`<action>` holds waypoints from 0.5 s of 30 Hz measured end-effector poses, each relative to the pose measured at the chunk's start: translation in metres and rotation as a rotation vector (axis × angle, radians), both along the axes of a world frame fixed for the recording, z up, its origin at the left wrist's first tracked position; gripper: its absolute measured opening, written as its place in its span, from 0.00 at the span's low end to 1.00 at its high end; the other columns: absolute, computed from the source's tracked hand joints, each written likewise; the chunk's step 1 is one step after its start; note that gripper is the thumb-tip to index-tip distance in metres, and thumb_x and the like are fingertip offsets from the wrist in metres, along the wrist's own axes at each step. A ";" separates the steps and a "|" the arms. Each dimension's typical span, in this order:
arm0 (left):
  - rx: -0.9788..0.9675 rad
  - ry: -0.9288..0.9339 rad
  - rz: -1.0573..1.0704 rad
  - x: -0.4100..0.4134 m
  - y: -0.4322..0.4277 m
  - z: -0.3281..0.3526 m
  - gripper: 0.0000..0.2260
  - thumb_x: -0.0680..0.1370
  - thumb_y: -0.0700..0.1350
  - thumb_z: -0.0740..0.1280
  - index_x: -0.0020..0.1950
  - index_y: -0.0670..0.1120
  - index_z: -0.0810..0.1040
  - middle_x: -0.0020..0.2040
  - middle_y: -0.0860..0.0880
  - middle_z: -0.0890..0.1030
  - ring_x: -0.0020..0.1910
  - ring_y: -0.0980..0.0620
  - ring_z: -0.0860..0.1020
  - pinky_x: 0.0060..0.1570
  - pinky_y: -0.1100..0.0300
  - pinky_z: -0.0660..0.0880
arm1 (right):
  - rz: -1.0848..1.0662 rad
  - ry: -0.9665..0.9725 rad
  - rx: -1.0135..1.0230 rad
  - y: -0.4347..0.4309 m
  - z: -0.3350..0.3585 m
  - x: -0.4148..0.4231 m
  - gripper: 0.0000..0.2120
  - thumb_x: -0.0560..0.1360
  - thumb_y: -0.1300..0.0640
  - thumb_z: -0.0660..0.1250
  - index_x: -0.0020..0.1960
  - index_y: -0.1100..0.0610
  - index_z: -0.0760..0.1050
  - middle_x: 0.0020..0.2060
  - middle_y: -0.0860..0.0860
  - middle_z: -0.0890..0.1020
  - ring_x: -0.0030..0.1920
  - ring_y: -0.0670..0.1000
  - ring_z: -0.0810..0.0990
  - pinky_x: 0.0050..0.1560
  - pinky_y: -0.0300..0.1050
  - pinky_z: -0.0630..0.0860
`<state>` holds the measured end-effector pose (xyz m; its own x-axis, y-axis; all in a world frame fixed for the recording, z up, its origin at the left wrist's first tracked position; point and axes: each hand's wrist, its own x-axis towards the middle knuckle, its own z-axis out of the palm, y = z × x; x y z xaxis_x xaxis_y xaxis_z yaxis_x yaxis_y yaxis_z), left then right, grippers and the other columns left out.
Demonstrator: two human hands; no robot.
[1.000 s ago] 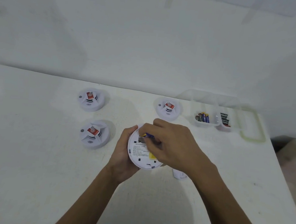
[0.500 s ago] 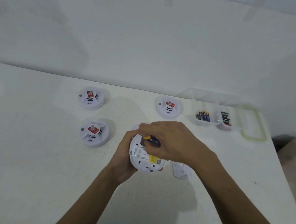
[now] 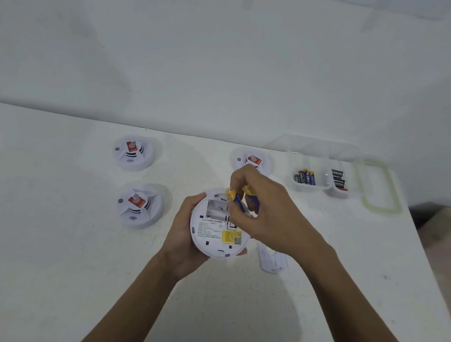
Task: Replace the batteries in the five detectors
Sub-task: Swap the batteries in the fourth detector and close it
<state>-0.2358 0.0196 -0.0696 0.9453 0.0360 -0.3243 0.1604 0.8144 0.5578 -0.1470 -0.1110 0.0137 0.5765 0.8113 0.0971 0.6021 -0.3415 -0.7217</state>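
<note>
the white worktop point(image 3: 42, 263) has wide free room at left and front; its far edge meets the wall point(image 3: 230, 60). the clear box point(image 3: 378, 187) stands near the far right corner. the left hand point(image 3: 181, 236) has its grip closed round the rim of the held detector point(image 3: 212, 236), back side up. the right hand point(image 3: 272, 217) pinches two batteries point(image 3: 236, 200) in its grip, just above the open compartment point(image 3: 216, 209). the far-left detector point(image 3: 133, 153), near-left detector point(image 3: 139, 205) and far-middle detector point(image 3: 253, 160) rest apart. a small cover point(image 3: 271, 262) lies beside the right wrist.
</note>
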 end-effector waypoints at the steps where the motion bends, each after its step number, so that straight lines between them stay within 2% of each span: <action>1: -0.010 -0.002 -0.013 0.000 0.000 -0.001 0.20 0.74 0.56 0.55 0.53 0.50 0.83 0.56 0.42 0.82 0.51 0.39 0.81 0.48 0.37 0.77 | -0.004 0.028 0.005 -0.001 0.001 0.000 0.10 0.74 0.59 0.68 0.49 0.49 0.68 0.40 0.47 0.76 0.35 0.43 0.71 0.34 0.33 0.68; 3: -0.018 -0.021 -0.050 -0.002 -0.003 0.002 0.20 0.73 0.57 0.57 0.52 0.50 0.84 0.55 0.42 0.82 0.50 0.39 0.82 0.46 0.39 0.78 | -0.014 0.076 0.006 -0.003 0.003 0.001 0.10 0.74 0.59 0.67 0.50 0.48 0.68 0.41 0.48 0.76 0.36 0.44 0.72 0.35 0.34 0.70; 5: -0.002 -0.055 -0.065 -0.003 -0.005 0.002 0.19 0.70 0.58 0.64 0.54 0.50 0.83 0.55 0.42 0.82 0.51 0.39 0.81 0.46 0.41 0.78 | -0.025 0.101 -0.003 -0.005 0.005 0.002 0.11 0.75 0.59 0.67 0.50 0.47 0.68 0.41 0.49 0.77 0.37 0.45 0.73 0.36 0.38 0.74; 8: -0.012 -0.084 -0.106 -0.001 -0.007 -0.002 0.29 0.67 0.58 0.72 0.64 0.46 0.75 0.60 0.37 0.78 0.57 0.32 0.77 0.52 0.38 0.75 | -0.044 0.114 0.002 -0.011 0.009 0.009 0.09 0.76 0.59 0.65 0.50 0.47 0.68 0.38 0.49 0.77 0.36 0.44 0.72 0.38 0.42 0.74; 10: -0.050 -0.064 -0.158 0.000 -0.010 -0.003 0.32 0.68 0.58 0.72 0.67 0.44 0.71 0.63 0.35 0.75 0.61 0.31 0.73 0.56 0.38 0.73 | -0.075 0.109 -0.015 -0.020 0.011 0.017 0.08 0.76 0.59 0.64 0.51 0.49 0.69 0.37 0.49 0.76 0.34 0.44 0.71 0.37 0.42 0.72; 13: -0.092 -0.036 -0.180 0.003 -0.013 -0.009 0.37 0.68 0.57 0.72 0.71 0.42 0.65 0.66 0.34 0.70 0.62 0.31 0.70 0.53 0.39 0.74 | -0.143 0.090 -0.091 -0.039 0.014 0.036 0.08 0.77 0.59 0.63 0.53 0.48 0.71 0.37 0.50 0.77 0.33 0.48 0.72 0.33 0.43 0.72; 15: -0.113 -0.024 -0.178 0.005 -0.017 -0.008 0.32 0.70 0.57 0.69 0.69 0.42 0.68 0.66 0.34 0.71 0.61 0.32 0.72 0.52 0.40 0.74 | -0.187 0.066 -0.157 -0.054 0.016 0.055 0.09 0.78 0.57 0.62 0.55 0.47 0.72 0.37 0.51 0.78 0.36 0.53 0.75 0.34 0.44 0.73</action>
<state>-0.2309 0.0023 -0.0781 0.9410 -0.1675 -0.2940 0.2949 0.8319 0.4700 -0.0921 -0.1655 0.0300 0.7190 0.6921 -0.0642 0.4715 -0.5535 -0.6865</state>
